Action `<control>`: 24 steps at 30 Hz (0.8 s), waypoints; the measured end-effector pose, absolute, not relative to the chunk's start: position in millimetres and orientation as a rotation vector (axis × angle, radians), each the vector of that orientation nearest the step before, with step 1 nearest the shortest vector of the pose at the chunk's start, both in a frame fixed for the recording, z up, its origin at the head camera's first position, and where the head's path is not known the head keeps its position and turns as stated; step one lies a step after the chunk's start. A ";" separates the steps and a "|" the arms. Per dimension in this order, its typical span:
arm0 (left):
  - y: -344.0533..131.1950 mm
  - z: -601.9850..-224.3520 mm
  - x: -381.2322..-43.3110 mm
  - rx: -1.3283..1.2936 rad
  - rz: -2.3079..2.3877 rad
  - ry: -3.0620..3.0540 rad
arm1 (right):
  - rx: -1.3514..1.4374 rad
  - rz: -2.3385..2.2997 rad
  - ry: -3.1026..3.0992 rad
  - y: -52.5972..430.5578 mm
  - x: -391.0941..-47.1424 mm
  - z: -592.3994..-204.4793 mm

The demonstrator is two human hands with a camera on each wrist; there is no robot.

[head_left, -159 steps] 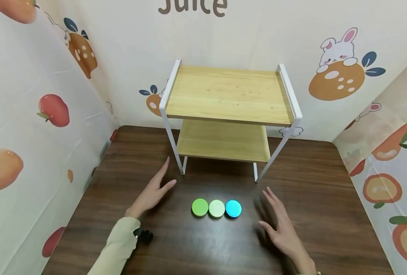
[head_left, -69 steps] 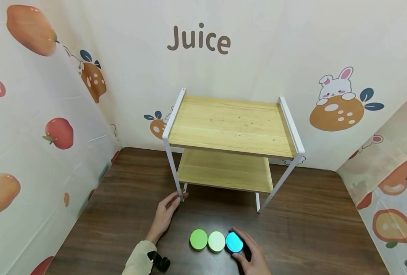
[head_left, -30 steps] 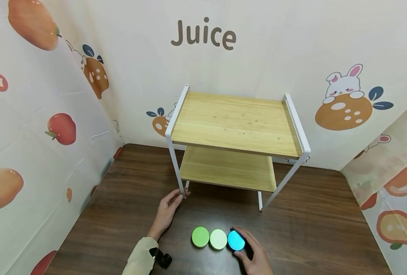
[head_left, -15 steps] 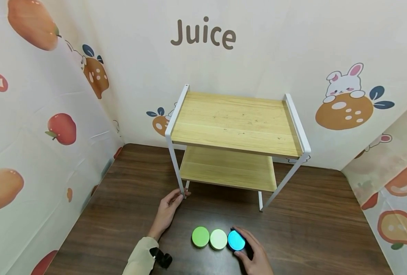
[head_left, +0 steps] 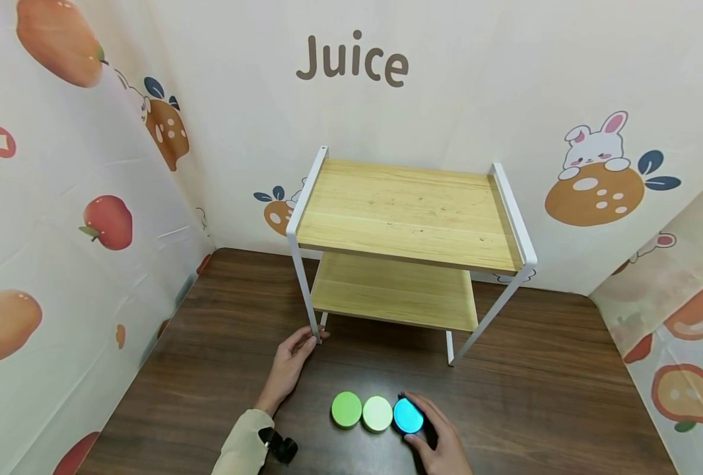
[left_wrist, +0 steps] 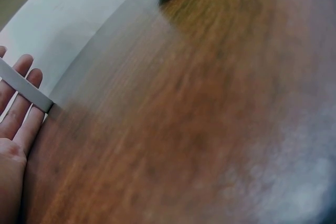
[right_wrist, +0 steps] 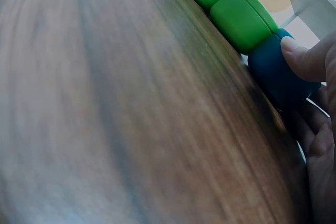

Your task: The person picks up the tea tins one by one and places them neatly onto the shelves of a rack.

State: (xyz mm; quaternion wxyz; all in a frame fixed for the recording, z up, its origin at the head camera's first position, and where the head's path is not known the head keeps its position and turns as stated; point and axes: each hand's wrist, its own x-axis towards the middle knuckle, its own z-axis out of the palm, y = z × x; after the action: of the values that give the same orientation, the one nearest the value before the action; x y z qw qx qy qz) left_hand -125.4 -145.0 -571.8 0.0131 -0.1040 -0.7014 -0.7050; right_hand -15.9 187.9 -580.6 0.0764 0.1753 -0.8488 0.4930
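Note:
Three small round lidded tubs stand side by side on the table: a green tub [head_left: 346,410], a pale green tub [head_left: 377,414] and a blue tub [head_left: 408,415]. My right hand [head_left: 440,432] holds the blue tub at its right side, thumb in front and fingers behind. In the right wrist view the thumb presses on the side of the blue tub [right_wrist: 278,72]. My left hand [head_left: 287,364] grips the foot of the left front leg of a two-tier shelf [head_left: 410,214]. In the left wrist view, fingers [left_wrist: 32,77] lie behind the white leg [left_wrist: 26,88].
The shelf has wooden boards and a white frame, and stands on the dark wooden table [head_left: 535,396] behind the tubs. A fruit-printed cloth wall [head_left: 446,86] rises close behind it, with more cloth at both sides. A black strap device [head_left: 278,445] sits on my left wrist.
From apart on either side of the tubs, my left hand has gone to the shelf leg and my right hand to the blue tub. Over the last second both stay still.

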 end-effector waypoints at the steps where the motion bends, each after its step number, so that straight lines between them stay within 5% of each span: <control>1: -145.1 -571.9 -125.5 -0.326 -2.196 -2.185 | 0.522 1.480 -2.549 188.0 -15.9 -580.5; 24: -144.7 -572.3 -126.3 -0.312 -2.197 -2.185 | 0.468 1.496 -2.581 187.5 -14.8 -579.5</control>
State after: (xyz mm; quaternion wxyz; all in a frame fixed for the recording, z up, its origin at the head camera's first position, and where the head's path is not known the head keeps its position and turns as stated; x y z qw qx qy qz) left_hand -126.3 -144.7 -572.3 0.0137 -0.1003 -0.7017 -0.7053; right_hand -14.8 187.5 -579.5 0.0609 0.1548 -0.8530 0.4946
